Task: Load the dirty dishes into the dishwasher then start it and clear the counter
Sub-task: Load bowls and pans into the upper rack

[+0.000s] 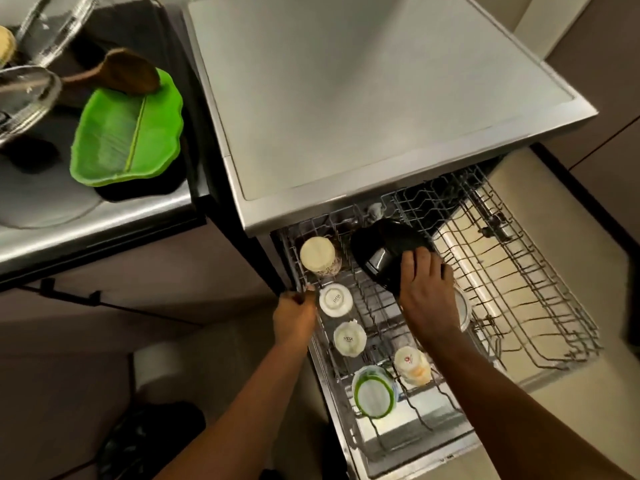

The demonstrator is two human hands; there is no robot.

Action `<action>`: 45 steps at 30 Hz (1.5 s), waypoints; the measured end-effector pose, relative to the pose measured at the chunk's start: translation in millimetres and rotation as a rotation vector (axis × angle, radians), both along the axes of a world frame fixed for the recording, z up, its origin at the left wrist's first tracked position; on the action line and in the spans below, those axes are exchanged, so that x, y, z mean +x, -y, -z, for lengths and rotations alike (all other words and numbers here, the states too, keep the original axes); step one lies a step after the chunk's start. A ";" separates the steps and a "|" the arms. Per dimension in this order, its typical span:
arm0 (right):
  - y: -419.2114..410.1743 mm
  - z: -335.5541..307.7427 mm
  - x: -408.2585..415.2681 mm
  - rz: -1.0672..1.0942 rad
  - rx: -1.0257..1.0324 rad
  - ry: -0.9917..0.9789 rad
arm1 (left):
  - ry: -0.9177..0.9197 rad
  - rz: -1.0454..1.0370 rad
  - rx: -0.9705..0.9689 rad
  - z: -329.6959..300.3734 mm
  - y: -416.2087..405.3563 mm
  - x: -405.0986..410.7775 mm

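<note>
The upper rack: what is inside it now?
The upper rack holds upturned cups, a mug, a green-rimmed lid and a black bowl under the right hand. The arm hides part of the rack.

cylinder [157, 367]: white, round-topped, stood on the floor in the lower left; what it is cannot be told; taken here as the landmark.
floor [62, 393]: dull brown-grey, seen all round the cylinder, in shadow.
bag [152, 441]: black, glossy and crumpled, laid just nearer the viewer than the cylinder, almost touching its base.
rail [69, 296]: thin black bar with two small clips, run slantwise above and left of the cylinder.
cloth [138, 32]: dark grey, spread flat, far above the cylinder near the top edge.
cabinet [595, 81]: brownish panels with a pale seam, far up and right of the cylinder.
</note>
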State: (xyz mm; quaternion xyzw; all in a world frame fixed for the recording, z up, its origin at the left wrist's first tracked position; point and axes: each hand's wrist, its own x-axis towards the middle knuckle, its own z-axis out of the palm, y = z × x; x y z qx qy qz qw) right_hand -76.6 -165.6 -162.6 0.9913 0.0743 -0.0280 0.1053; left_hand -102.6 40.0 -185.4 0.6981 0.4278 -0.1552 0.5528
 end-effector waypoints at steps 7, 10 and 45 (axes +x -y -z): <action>-6.7 28.4 54.2 -0.113 -0.163 0.030 | -0.037 0.108 0.258 16.3 6.1 11.5; -10.0 52.4 77.3 -0.142 -0.206 0.069 | -0.037 0.145 0.295 24.1 4.6 12.8; -251.5 -108.4 -1.9 -0.841 0.552 0.495 | 0.321 -0.089 0.660 -170.8 -210.9 -52.3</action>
